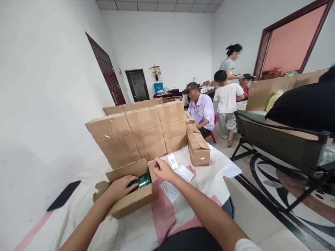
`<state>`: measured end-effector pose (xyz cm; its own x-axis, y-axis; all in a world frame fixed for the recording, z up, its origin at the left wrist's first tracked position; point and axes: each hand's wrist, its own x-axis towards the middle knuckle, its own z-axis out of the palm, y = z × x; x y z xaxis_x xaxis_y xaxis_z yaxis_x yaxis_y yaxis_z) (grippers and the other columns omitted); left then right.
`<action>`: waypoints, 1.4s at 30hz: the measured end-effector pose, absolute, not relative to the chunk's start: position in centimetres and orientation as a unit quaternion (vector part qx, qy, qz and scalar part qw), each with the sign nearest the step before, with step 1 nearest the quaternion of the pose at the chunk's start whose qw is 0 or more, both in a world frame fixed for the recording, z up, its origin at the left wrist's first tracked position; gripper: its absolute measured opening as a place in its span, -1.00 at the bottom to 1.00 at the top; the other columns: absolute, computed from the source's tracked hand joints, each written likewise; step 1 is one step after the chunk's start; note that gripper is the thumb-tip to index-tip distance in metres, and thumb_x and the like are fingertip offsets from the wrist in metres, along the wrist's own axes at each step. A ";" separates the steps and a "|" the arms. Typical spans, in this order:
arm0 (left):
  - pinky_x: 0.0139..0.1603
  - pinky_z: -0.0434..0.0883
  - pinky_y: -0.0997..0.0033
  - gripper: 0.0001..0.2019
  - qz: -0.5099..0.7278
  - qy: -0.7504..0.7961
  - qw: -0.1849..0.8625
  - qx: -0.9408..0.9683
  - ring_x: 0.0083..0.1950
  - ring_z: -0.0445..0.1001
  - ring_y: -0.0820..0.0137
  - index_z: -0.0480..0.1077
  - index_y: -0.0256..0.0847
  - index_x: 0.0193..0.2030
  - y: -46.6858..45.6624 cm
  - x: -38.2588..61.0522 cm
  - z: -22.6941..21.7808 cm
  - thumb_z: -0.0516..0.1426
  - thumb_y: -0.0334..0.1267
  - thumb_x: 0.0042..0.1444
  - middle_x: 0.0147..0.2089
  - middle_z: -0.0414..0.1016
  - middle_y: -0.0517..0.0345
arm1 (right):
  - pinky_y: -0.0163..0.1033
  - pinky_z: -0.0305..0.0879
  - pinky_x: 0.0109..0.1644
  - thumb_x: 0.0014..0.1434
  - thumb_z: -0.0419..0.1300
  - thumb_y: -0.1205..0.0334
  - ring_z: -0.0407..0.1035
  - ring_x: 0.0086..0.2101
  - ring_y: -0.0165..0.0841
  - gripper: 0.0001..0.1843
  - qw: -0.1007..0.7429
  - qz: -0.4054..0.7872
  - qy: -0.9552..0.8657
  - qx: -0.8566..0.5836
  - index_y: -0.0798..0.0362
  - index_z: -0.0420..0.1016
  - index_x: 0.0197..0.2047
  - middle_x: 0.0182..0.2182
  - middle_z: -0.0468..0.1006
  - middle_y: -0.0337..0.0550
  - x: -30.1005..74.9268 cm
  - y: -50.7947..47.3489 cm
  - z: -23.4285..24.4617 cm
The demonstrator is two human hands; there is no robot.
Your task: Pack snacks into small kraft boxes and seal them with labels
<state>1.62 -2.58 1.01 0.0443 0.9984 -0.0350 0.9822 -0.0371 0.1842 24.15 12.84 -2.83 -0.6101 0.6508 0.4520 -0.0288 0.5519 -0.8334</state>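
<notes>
Loosely spread, the left hand [122,187] touches a green package [144,180]; right hand's grip [164,169] unclear.

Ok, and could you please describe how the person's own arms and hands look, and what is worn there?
The left hand and right hand wear no gloves, and no watch or ring can be made out. The left forearm and right forearm are bare. A white sleeve shows on the right arm; no left sleeve is in view.
</notes>
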 end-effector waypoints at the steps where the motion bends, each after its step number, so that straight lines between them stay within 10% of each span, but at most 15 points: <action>1: 0.18 0.40 0.18 -0.51 0.045 0.702 0.083 0.706 0.15 0.53 0.14 0.49 -0.01 0.12 -2.9 1.4 1.1 -0.08 0.15 0.34 0.18 0.56 0.07 | -0.37 0.13 -0.32 -0.04 0.10 0.42 0.25 -0.42 -0.42 -0.81 0.400 0.461 -0.761 -0.221 0.00 0.25 -0.31 -0.47 0.32 -0.37 23.8 13.0 -3.0; 12: 0.19 0.32 -0.15 -0.59 -0.069 0.738 -0.015 0.671 0.00 0.58 -0.02 0.57 -0.06 -0.16 -7.4 -2.5 3.1 -0.05 0.06 0.30 -0.12 0.66 -0.04 | -0.36 0.21 -0.49 0.09 0.07 0.37 0.25 -0.59 -0.45 -0.89 0.418 0.540 -0.686 -0.253 0.02 0.36 -0.30 -0.51 0.36 -0.36 24.1 14.3 -2.3; 20: 0.41 0.30 -0.04 -0.39 0.666 0.646 0.058 0.368 0.45 0.24 0.04 0.35 -0.01 0.17 -10.2 -2.1 -0.7 -0.01 0.35 0.19 0.39 0.31 0.04 | -0.17 0.36 0.10 0.29 0.16 0.20 0.44 -0.13 -0.31 -0.62 0.276 0.353 -0.884 -0.136 -0.06 0.58 0.14 -0.01 0.45 -0.07 23.1 11.2 -4.2; 23: 0.44 0.28 0.01 -0.30 0.769 0.526 0.124 0.343 0.46 0.24 0.05 0.39 -0.01 0.13 -9.7 1.0 -2.7 -0.01 0.47 0.12 0.43 0.28 0.10 | -0.13 0.31 0.21 0.38 0.09 0.15 0.41 -0.07 -0.30 -0.57 0.230 0.350 -0.900 -0.120 -0.11 0.50 0.26 0.08 0.36 -0.04 23.4 11.1 -4.5; 27: 0.17 0.49 -0.13 0.04 0.737 0.551 0.192 0.340 0.09 0.56 -0.13 0.52 -0.19 -0.09 -9.8 1.3 -3.7 -0.06 0.75 -0.29 -0.03 0.64 -0.17 | -0.07 0.22 0.30 0.45 -0.02 -0.11 0.34 0.07 -0.24 -0.47 0.205 0.382 -0.897 -0.091 -0.12 0.41 0.34 0.07 0.32 -0.02 24.3 11.6 -3.7; 32: -0.17 0.54 -0.12 0.05 0.783 0.566 0.140 0.219 -0.35 0.57 -0.03 0.48 -0.17 -0.38 -10.0 -0.8 -5.1 -0.17 0.82 -0.48 -0.47 0.59 -0.04 | -0.10 0.27 0.24 0.40 0.01 -0.27 0.35 0.03 -0.25 -0.35 0.158 0.418 -0.893 -0.048 -0.13 0.34 0.39 0.03 0.34 -0.05 25.2 12.4 -2.5; 38: 0.12 0.47 -0.26 -0.02 0.788 0.557 0.075 0.251 -0.14 0.60 -0.07 0.43 -0.13 -0.27 -8.7 -0.5 -6.2 -0.12 0.79 -0.37 -0.34 0.59 0.02 | -0.15 0.37 0.01 0.26 0.21 -0.29 0.41 -0.19 -0.29 -0.46 0.220 0.325 -0.904 -0.169 -0.10 0.56 0.10 -0.12 0.39 -0.13 24.2 10.8 -3.1; 42: 0.48 0.12 -0.18 -0.22 0.707 0.654 0.073 0.260 0.44 0.25 -0.09 0.39 -0.07 0.21 -8.1 0.5 -5.7 0.29 0.32 -0.09 0.35 0.40 -0.03 | 0.00 0.35 0.18 0.29 0.21 -0.10 0.40 0.08 -0.11 -0.35 0.281 0.347 -0.870 -0.207 0.00 0.32 0.34 0.09 0.41 0.04 22.8 10.0 -4.2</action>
<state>0.55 -8.12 -5.71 -0.8546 0.4428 0.2712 0.2362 -0.1336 0.9625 22.78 9.98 -4.17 -0.7561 0.5557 0.3457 0.1655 0.6734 -0.7205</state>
